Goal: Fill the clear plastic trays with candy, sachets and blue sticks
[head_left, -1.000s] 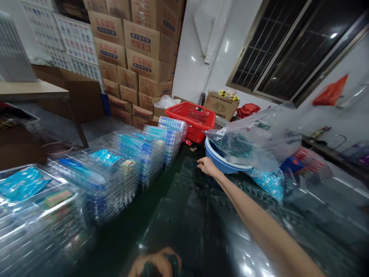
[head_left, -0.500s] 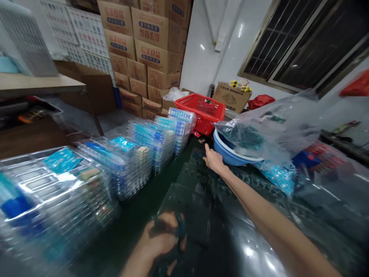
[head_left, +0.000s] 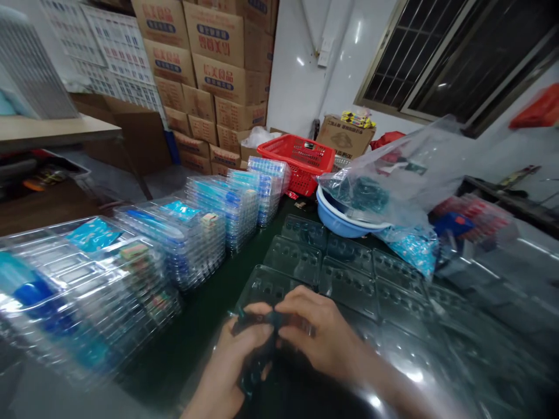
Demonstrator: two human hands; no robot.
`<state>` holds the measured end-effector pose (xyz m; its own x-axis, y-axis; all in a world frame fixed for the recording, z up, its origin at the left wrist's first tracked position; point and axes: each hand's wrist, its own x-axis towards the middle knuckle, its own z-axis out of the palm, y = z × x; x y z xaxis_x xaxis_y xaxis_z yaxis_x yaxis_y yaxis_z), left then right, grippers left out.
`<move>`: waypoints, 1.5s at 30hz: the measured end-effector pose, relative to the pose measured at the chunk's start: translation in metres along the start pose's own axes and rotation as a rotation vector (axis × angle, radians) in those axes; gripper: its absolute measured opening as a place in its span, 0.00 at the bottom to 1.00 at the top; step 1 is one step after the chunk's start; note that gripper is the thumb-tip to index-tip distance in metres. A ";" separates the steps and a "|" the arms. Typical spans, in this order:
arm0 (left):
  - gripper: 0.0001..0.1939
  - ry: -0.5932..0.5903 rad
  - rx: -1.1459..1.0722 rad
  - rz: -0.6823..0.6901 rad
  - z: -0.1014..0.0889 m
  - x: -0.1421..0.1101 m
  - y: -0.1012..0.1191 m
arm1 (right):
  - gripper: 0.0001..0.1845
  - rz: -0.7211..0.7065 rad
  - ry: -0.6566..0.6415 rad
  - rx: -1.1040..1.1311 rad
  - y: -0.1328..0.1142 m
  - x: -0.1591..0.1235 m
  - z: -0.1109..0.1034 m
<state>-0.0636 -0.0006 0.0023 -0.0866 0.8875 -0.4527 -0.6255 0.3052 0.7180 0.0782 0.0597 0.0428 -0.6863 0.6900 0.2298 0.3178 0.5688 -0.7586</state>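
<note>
My left hand (head_left: 244,349) is closed round a bunch of dark teal, see-through pieces (head_left: 252,375), low in the middle of the view; blur hides their exact kind. My right hand (head_left: 317,326) meets it there, thumb and fingertips pinched together at the bunch's right side. What exactly lies between the right fingertips I cannot make out. Under and beyond both hands, clear moulded plastic trays (head_left: 292,260) lie in rows on the dark green table (head_left: 213,308). A light blue basin (head_left: 340,221) stands past them, with a clear plastic bag (head_left: 393,180) holding dark teal pieces in it.
Stacked clear trays (head_left: 174,238) with blue items run along the left side. A red basket (head_left: 301,160) stands at the table's far end. Blue patterned packets (head_left: 413,247) lie right of the basin. Cardboard boxes (head_left: 218,75) are piled behind.
My right hand has come back from beside the basin to the bunch in my left hand. The left hand has stayed low in the middle, still holding the teal pieces.
</note>
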 end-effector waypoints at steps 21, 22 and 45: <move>0.16 0.114 0.167 0.164 0.017 -0.003 -0.006 | 0.06 0.359 0.234 0.381 0.003 -0.003 0.014; 0.16 0.062 0.145 0.120 0.014 -0.002 -0.005 | 0.07 0.343 0.227 0.444 0.002 -0.004 0.012; 0.06 0.074 0.334 0.285 0.014 -0.001 0.003 | 0.10 0.552 -0.129 0.642 0.025 -0.014 -0.001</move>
<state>-0.0545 0.0041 0.0122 -0.2818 0.9290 -0.2398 -0.2848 0.1577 0.9455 0.0967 0.0647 0.0207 -0.6237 0.7148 -0.3162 0.2232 -0.2248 -0.9485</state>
